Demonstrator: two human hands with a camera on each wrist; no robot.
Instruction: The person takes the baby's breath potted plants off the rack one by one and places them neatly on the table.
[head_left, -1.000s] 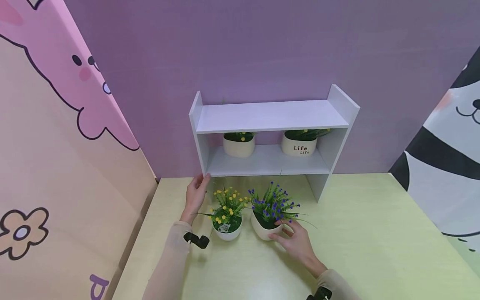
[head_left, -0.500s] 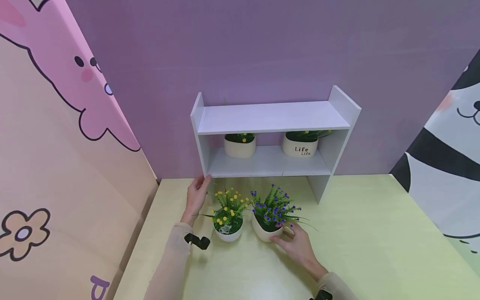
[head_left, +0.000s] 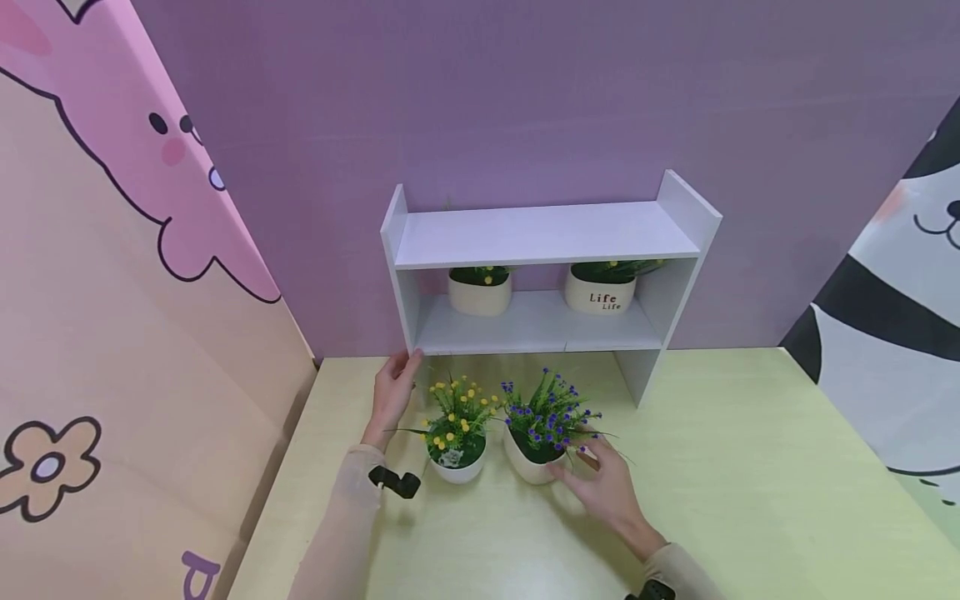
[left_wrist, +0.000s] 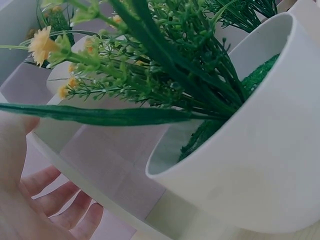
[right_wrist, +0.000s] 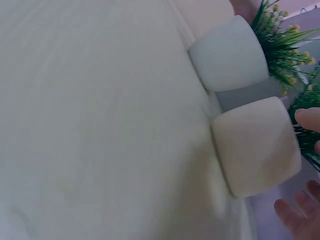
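My left hand (head_left: 393, 389) holds the left side panel of a small white shelf (head_left: 525, 321) near its lower front edge. In the left wrist view its fingertips (left_wrist: 91, 216) lie along that panel's outer side. Between the arms, a white pot with yellow flowers (head_left: 456, 472) and a white pot with blue-purple flowers (head_left: 525, 468) stand side by side on the table. My right hand (head_left: 606, 483) is at the right of the blue-flowered pot, fingers spread. In the right wrist view the thumb (right_wrist: 307, 119) is close to this pot's rim and the other fingers are apart from it.
On the shelf's middle board stand two more potted plants, a cream pot (head_left: 480, 297) and one lettered "Life" (head_left: 600, 293). The pale table (head_left: 750, 467) runs back to a purple wall (head_left: 525, 100). A decorated panel (head_left: 150, 317) borders the left.
My right hand has loosened its hold on the blue-flowered pot and shifted slightly right. The left hand and both front pots stay about where they were.
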